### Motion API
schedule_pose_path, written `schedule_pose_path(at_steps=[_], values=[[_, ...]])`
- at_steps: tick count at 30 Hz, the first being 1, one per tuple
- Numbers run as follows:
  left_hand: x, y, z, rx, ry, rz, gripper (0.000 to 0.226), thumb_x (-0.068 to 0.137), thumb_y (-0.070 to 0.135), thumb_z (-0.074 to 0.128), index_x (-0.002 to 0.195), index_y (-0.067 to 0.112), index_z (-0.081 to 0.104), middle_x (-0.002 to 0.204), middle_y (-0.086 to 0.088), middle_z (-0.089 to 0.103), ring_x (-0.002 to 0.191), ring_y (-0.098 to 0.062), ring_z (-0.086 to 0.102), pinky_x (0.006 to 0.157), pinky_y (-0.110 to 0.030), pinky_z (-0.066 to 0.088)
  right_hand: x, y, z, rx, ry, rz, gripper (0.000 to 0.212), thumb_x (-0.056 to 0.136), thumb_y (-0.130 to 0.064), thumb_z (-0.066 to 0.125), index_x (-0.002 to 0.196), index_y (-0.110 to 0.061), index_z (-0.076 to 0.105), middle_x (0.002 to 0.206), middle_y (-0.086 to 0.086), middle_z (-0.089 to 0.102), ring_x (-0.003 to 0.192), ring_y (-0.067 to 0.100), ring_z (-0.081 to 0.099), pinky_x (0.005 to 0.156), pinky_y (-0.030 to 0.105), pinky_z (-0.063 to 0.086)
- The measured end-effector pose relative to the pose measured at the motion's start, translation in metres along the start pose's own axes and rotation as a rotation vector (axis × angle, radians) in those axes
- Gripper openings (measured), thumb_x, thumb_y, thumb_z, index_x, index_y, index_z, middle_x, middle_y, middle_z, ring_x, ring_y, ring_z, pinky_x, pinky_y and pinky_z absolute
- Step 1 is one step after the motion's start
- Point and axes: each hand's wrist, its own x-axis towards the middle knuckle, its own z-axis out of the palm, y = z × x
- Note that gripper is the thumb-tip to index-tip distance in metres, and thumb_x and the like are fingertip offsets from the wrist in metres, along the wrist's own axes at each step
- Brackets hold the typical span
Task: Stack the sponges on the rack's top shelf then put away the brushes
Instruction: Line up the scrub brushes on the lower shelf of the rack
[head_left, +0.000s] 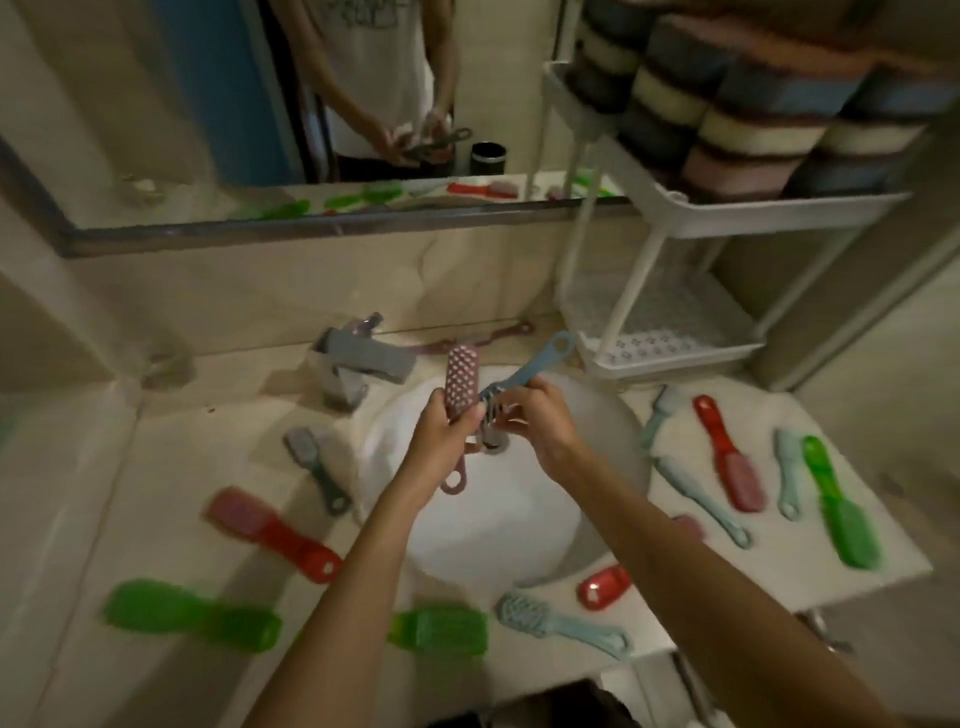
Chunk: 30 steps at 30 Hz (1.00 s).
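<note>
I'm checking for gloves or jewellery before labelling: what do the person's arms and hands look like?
Both forearms are bare, with no sleeves in sight. The left hand and right hand wear no gloves; no watch, bracelet or ring shows. The mirror reflects a white top with a print.

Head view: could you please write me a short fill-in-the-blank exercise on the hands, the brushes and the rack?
1. The left hand grips the pink brush above the white ____.
2. The right hand holds a second brush, coloured light ____.
3. The sponges are stacked on the rack's ____ shelf.
Missing words: sink; blue; top.
</note>
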Motion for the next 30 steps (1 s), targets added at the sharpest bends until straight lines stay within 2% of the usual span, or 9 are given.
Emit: schedule_pose_path(at_steps=[1, 4, 9, 12, 14, 20, 26, 28, 30], values=[[0.002, 0.003, 0.016, 0.034, -0.037, 0.010, 0.026, 0.093, 0.020, 0.052, 0.115, 0.011, 0.042, 0.115, -0.010, 0.056, 0.092, -0.020, 0.062, 0.076, -0.032, 0.059, 0.000, 0.001, -0.015, 0.006, 0.030, 0.004, 0.013, 0.085, 0.005, 0.048, 0.091, -0.006, 0.052, 0.078, 0.005, 0.056, 0.064, 0.014, 0.053, 0.057, 0.022, 0.046], [-0.001, 0.012, 0.062, 0.121, -0.092, 0.046, 0.028, 0.095, 0.014, 0.049, 0.120, 0.007, 0.039, 0.109, -0.006, 0.050, 0.080, -0.012, 0.055, 0.051, -0.008, 0.052, 0.001, 0.005, -0.058, -0.016, 0.080, 0.010, 0.013, 0.084, 0.003, 0.050, 0.091, -0.007, 0.052, 0.075, 0.002, 0.053, 0.064, 0.012, 0.046, 0.056, 0.022, 0.037], [0.009, 0.022, 0.128, 0.233, -0.119, 0.069, 0.019, 0.094, 0.016, 0.049, 0.106, 0.014, 0.034, 0.106, -0.006, 0.051, 0.073, -0.018, 0.058, 0.075, -0.042, 0.056, 0.014, -0.001, -0.136, 0.101, 0.193, 0.021, 0.013, 0.081, -0.005, 0.055, 0.092, -0.012, 0.055, 0.080, -0.001, 0.054, 0.073, 0.011, 0.048, 0.061, 0.024, 0.037], [0.020, 0.035, 0.169, 0.259, -0.158, 0.073, 0.023, 0.094, 0.015, 0.050, 0.112, 0.009, 0.037, 0.106, -0.008, 0.049, 0.083, -0.021, 0.055, 0.058, -0.029, 0.050, 0.027, -0.013, -0.193, 0.156, 0.242, -0.022, 0.021, 0.086, -0.005, 0.054, 0.105, -0.012, 0.053, 0.083, -0.001, 0.056, 0.073, 0.011, 0.049, 0.062, 0.024, 0.038], [0.028, 0.044, 0.195, 0.288, -0.180, 0.061, 0.030, 0.094, 0.017, 0.049, 0.120, 0.007, 0.038, 0.106, -0.007, 0.049, 0.081, -0.019, 0.054, 0.053, -0.023, 0.047, 0.038, -0.020, -0.230, 0.119, 0.236, -0.042, 0.017, 0.087, -0.005, 0.054, 0.099, -0.016, 0.054, 0.081, 0.000, 0.056, 0.069, 0.012, 0.049, 0.058, 0.024, 0.037], [0.052, 0.062, 0.251, 0.242, -0.109, -0.066, 0.023, 0.096, 0.023, 0.046, 0.113, 0.009, 0.040, 0.098, -0.010, 0.055, 0.067, -0.017, 0.054, 0.050, -0.028, 0.045, 0.066, -0.038, -0.314, 0.041, 0.098, 0.013, 0.010, 0.089, -0.002, 0.052, 0.086, -0.008, 0.059, 0.067, 0.006, 0.054, 0.054, 0.012, 0.048, 0.048, 0.020, 0.039], [0.085, 0.065, 0.279, 0.089, 0.010, -0.133, 0.033, 0.096, 0.018, 0.045, 0.121, -0.003, 0.039, 0.105, -0.018, 0.054, 0.082, -0.023, 0.057, 0.038, -0.020, 0.049, 0.102, -0.043, -0.335, 0.082, 0.112, 0.072, 0.012, 0.093, -0.003, 0.045, 0.097, -0.001, 0.055, 0.068, 0.010, 0.057, 0.043, 0.011, 0.056, 0.045, 0.021, 0.049], [0.096, 0.067, 0.284, -0.004, 0.043, -0.173, 0.023, 0.097, 0.015, 0.043, 0.113, -0.002, 0.041, 0.099, -0.019, 0.057, 0.078, -0.027, 0.059, 0.040, -0.023, 0.053, 0.112, -0.044, -0.338, 0.191, 0.156, 0.096, 0.009, 0.093, -0.001, 0.044, 0.094, -0.001, 0.053, 0.078, 0.011, 0.059, 0.049, 0.011, 0.062, 0.047, 0.020, 0.054], [0.104, 0.070, 0.289, -0.058, 0.055, -0.209, 0.011, 0.099, 0.014, 0.039, 0.091, 0.006, 0.042, 0.074, -0.012, 0.051, 0.060, -0.023, 0.053, 0.039, -0.020, 0.049, 0.123, -0.043, -0.340, 0.355, 0.209, 0.120, 0.011, 0.094, 0.002, 0.041, 0.098, -0.002, 0.050, 0.094, 0.012, 0.058, 0.063, 0.017, 0.065, 0.050, 0.020, 0.057]])
